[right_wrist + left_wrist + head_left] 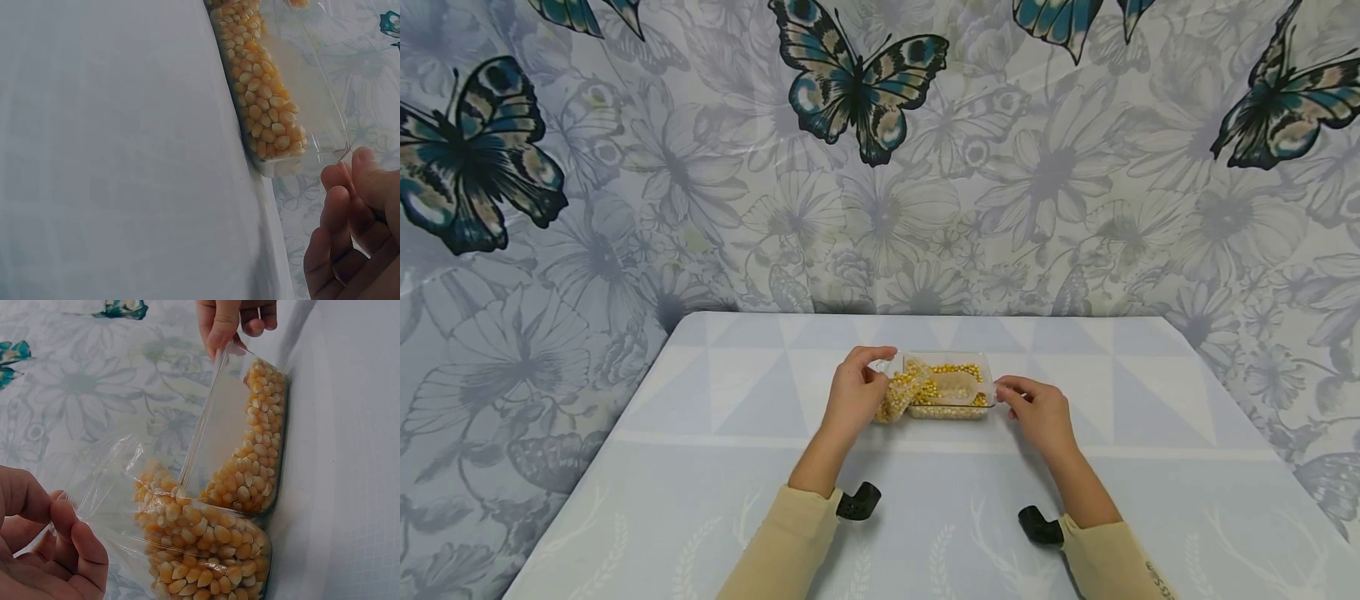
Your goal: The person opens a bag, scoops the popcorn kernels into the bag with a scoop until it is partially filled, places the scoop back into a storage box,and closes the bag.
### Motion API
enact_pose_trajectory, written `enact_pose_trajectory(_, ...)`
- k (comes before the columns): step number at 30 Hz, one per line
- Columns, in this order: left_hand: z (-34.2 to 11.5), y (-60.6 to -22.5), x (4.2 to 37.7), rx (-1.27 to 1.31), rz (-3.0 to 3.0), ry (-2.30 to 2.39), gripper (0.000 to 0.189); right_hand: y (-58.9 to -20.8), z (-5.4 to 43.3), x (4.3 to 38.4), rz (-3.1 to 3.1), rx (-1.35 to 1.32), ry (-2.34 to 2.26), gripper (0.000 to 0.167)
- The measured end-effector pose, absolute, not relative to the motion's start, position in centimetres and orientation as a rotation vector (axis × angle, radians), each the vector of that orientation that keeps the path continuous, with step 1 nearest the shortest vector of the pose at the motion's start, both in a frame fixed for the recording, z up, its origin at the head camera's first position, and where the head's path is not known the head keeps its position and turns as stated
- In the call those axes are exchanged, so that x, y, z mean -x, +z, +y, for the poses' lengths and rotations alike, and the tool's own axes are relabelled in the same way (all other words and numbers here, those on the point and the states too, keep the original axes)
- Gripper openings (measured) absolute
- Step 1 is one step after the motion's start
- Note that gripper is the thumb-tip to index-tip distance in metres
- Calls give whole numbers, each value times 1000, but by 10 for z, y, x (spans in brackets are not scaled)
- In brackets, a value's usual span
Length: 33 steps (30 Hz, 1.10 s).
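Observation:
A transparent plastic box point(951, 412) stands on the table with corn kernels point(250, 456) in it, heaped along its sides round a pale bare patch. Over its left end lies a thin see-through bag point(200, 544), bulging with more yellow kernels. My left hand point(859, 390) pinches the gathered film of this bag between thumb and fingers; in the left wrist view the film stretches from the fingertips to the kernels. At the opposite end, my right hand point(1041, 412) pinches the box's upper rim by the corner, thumb against index finger. The bag's underside is hidden.
The table point(940, 500) has a pale cloth with triangles and leaf prints. Behind it hangs a flowered curtain point(880, 225) with butterflies. A black wrist device point(859, 502) pokes from the left sleeve, another point(1040, 527) from the right.

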State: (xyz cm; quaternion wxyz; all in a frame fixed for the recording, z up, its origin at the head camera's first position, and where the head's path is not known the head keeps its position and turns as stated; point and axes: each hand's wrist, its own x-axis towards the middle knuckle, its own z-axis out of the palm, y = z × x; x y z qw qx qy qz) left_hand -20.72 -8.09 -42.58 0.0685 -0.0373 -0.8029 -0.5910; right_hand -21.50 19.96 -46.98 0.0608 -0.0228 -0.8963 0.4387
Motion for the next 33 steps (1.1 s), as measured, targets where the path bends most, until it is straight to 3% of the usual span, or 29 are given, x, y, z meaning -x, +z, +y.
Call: enact_pose_trajectory(33,-81,-426,207,111,-2410,-1806,45,-470,201,216,-2460,301,1871,35)
